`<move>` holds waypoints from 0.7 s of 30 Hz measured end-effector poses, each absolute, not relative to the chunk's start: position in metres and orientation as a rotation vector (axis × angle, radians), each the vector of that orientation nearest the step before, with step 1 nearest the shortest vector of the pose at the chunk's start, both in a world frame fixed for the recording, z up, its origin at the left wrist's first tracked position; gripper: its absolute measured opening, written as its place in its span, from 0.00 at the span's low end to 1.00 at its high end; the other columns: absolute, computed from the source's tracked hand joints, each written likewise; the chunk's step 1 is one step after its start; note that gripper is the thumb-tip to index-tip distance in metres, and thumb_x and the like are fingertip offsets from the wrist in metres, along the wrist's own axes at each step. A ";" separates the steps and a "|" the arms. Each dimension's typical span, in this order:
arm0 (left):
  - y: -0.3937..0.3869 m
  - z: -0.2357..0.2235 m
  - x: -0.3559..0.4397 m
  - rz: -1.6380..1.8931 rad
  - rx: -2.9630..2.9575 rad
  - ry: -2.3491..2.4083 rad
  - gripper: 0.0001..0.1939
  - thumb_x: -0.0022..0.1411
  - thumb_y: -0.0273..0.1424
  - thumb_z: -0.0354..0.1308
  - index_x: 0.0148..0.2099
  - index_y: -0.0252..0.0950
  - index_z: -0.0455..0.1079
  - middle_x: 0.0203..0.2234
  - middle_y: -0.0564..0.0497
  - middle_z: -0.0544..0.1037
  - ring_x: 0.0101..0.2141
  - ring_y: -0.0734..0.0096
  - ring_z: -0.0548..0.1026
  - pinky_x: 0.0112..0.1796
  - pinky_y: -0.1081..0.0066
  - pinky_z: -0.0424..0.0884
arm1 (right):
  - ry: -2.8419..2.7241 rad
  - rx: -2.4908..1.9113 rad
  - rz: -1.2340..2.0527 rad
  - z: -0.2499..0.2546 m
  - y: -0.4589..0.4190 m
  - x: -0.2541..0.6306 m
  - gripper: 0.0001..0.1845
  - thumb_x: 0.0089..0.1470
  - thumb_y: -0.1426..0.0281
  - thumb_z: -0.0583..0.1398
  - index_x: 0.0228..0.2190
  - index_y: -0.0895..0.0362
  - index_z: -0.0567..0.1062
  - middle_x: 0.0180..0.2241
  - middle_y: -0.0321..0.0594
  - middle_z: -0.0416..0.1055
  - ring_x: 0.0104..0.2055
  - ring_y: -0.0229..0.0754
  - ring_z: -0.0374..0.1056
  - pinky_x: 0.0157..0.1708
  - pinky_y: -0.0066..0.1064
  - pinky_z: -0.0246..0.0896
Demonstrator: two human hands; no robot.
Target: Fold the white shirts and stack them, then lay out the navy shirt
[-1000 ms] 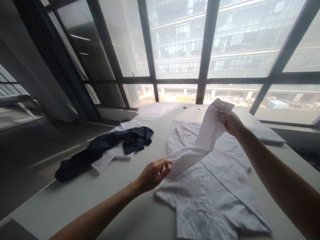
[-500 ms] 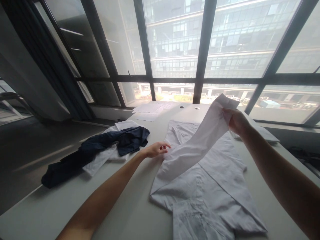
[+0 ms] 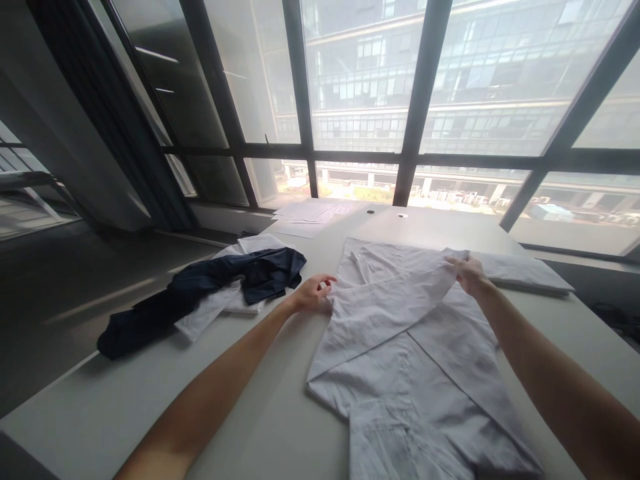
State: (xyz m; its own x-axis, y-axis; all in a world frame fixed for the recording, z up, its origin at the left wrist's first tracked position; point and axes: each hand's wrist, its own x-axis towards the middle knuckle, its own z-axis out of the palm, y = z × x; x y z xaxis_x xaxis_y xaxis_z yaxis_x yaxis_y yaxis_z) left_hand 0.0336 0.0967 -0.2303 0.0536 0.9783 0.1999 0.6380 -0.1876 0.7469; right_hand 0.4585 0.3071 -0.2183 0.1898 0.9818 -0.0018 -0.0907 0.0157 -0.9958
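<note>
A white shirt [image 3: 370, 373] lies spread on the table, one sleeve [image 3: 395, 300] folded across its body. The cuff end of that sleeve is pinched in my right hand [image 3: 469, 272], low over the right side of the shirt. My left hand [image 3: 314, 293] rests at the shirt's left edge, fingers curved and apart, fingertips against the fabric near the fold. Whether its lower fingers press on the cloth is hidden.
On the left of the table [image 3: 260, 400] a dark navy garment [image 3: 200, 287] lies heaped over white cloth [image 3: 207, 313]. Papers [image 3: 310, 212] lie at the far end. Folded white cloth [image 3: 525, 272] sits at the right edge. Large windows [image 3: 360, 80] stand behind.
My right hand has come down and a little toward me, laying the raised sleeve down across the shirt. My left hand has stayed at the shirt's left edge. The view has shifted slightly.
</note>
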 end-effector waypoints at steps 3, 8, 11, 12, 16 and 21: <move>0.096 -0.227 0.033 1.053 1.894 1.729 0.21 0.64 0.41 0.55 0.51 0.32 0.76 0.40 0.45 0.78 0.29 0.71 0.72 0.37 0.71 0.70 | -1.044 -1.315 1.030 -0.245 0.304 0.465 0.17 0.36 0.75 0.70 0.30 0.56 0.73 0.23 0.35 0.73 0.21 0.41 0.69 0.17 0.29 0.68; 0.091 -0.226 0.032 0.855 1.903 1.678 0.26 0.64 0.46 0.57 0.55 0.33 0.74 0.36 0.47 0.79 0.30 0.69 0.74 0.35 0.71 0.70 | -1.139 -1.325 0.893 -0.266 0.304 0.469 0.17 0.33 0.72 0.69 0.31 0.55 0.75 0.29 0.41 0.76 0.29 0.46 0.73 0.25 0.34 0.72; 0.090 -0.229 0.033 0.809 1.888 1.603 0.30 0.61 0.47 0.61 0.60 0.33 0.71 0.33 0.50 0.78 0.27 0.71 0.72 0.31 0.73 0.69 | -1.180 -1.307 0.857 -0.270 0.305 0.468 0.14 0.38 0.67 0.67 0.31 0.55 0.75 0.30 0.42 0.76 0.30 0.46 0.73 0.27 0.34 0.72; 0.090 -0.230 0.033 0.820 1.875 1.579 0.32 0.61 0.46 0.62 0.61 0.34 0.70 0.32 0.51 0.77 0.27 0.72 0.71 0.31 0.73 0.68 | -1.189 -1.292 0.859 -0.271 0.305 0.468 0.13 0.39 0.64 0.66 0.31 0.55 0.75 0.30 0.42 0.76 0.30 0.46 0.73 0.27 0.34 0.72; 0.092 -0.229 0.027 0.864 1.865 1.543 0.32 0.59 0.46 0.65 0.61 0.33 0.72 0.30 0.52 0.77 0.26 0.74 0.69 0.31 0.74 0.67 | -1.221 -1.186 0.919 -0.269 0.306 0.467 0.20 0.44 0.57 0.64 0.38 0.54 0.74 0.32 0.40 0.77 0.32 0.45 0.74 0.31 0.34 0.73; 0.091 -0.229 0.016 0.824 1.890 1.566 0.32 0.59 0.47 0.65 0.61 0.35 0.73 0.31 0.52 0.78 0.26 0.75 0.66 0.30 0.76 0.64 | -1.313 -1.093 0.888 -0.267 0.311 0.466 0.27 0.51 0.52 0.58 0.48 0.54 0.68 0.42 0.45 0.76 0.41 0.46 0.75 0.41 0.39 0.73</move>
State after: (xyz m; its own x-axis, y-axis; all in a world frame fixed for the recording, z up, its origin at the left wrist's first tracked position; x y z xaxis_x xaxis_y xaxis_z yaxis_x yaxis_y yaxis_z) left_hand 0.0162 0.0912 -0.2287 0.1350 0.9844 0.1129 0.6504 -0.1740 0.7394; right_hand 0.4657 0.3111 -0.2667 0.0868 0.9542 0.2864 0.0890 0.2789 -0.9562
